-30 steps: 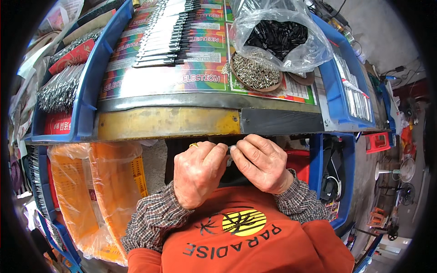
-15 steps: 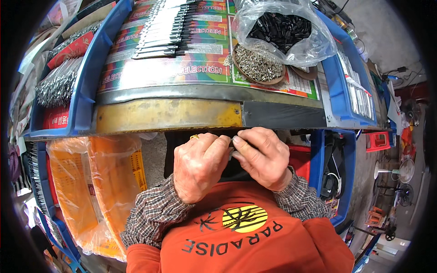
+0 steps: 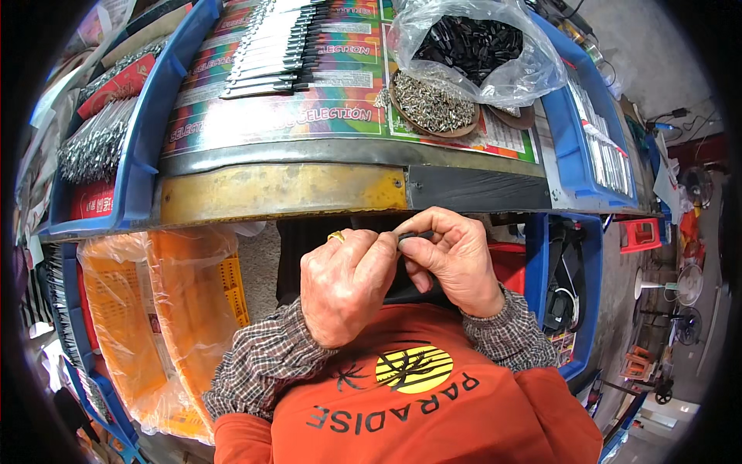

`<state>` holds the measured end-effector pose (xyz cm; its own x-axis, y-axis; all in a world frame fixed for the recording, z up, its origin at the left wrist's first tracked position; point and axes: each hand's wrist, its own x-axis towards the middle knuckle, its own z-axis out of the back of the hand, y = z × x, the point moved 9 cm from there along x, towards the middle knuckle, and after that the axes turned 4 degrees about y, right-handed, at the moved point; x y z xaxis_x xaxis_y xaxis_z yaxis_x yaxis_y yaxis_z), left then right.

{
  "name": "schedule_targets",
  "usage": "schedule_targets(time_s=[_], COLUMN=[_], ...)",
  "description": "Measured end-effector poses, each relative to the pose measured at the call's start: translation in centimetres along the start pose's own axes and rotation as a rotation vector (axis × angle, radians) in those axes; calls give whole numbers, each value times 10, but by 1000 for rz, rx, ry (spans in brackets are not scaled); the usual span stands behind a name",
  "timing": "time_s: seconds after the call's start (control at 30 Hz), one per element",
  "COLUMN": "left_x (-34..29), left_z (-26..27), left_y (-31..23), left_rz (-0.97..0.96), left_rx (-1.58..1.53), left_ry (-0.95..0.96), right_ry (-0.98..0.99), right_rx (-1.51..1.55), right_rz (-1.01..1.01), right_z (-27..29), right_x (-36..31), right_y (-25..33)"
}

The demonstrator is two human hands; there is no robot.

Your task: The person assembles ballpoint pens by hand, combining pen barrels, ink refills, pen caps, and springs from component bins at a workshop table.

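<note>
My hands meet in front of the table's edge, above my lap. Between the thumb and fingers of my right hand (image 3: 456, 259) is a small black piece (image 3: 418, 235), slim and dark; my fingers cover most of it. My left hand (image 3: 345, 282), with a gold ring, is closed with its fingertips against the right ones. Whatever those left fingers grip is hidden behind them. On the table lies a row of slim white-and-black sticks (image 3: 267, 58), like pens. A clear plastic bag (image 3: 541, 77) holds many black pieces (image 3: 468, 48), and a round dish carries small silvery metal parts (image 3: 437, 107).
Blue trays stand on the table, left (image 3: 147, 147) and right (image 3: 576, 166), with slim sticks inside. Below left is an orange crate (image 3: 189, 301) lined with clear plastic. A blue bin (image 3: 593, 294) with dark items stands below right, and a red stool (image 3: 640, 236) farther right.
My right hand has turned, and the black piece now shows between its thumb and fingers. The left hand has shifted slightly right and stays closed. The view has moved a little.
</note>
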<state>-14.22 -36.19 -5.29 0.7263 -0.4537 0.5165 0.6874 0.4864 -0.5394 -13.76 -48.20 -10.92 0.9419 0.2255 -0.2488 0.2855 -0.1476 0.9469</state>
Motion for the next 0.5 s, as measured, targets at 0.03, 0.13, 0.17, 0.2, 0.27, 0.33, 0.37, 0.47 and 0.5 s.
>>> schedule_targets(time_s=[0.03,0.13,0.17,0.2,0.27,0.33,0.37,0.47,0.5], left_x=[-1,-2,-1,-1,1,5,5,2,2], left_z=[-1,0,0,2,5,6,7,4,4], left_y=[2,6,6,7,8,11,13,19,19], left_rz=[8,27,27,36,46,58,58,79,72], left_rx=[2,1,1,-29,-57,-147,-148,-190,-185], left_ry=[-1,-32,-32,-37,-41,-18,-17,50,61], right_ry=[1,-30,-20,-9,15,36,57,95,107], right_rx=[0,35,41,48,81,113,121,132,130], right_rz=[0,84,101,119,115,112,126,132,127], right_z=[-2,-1,-1,-1,-1,0,0,-2,-3], right_x=[1,3,4,4,5,6,6,8,8], right_y=[-4,-5,-5,-4,-4,-5,-6,-9,-10])
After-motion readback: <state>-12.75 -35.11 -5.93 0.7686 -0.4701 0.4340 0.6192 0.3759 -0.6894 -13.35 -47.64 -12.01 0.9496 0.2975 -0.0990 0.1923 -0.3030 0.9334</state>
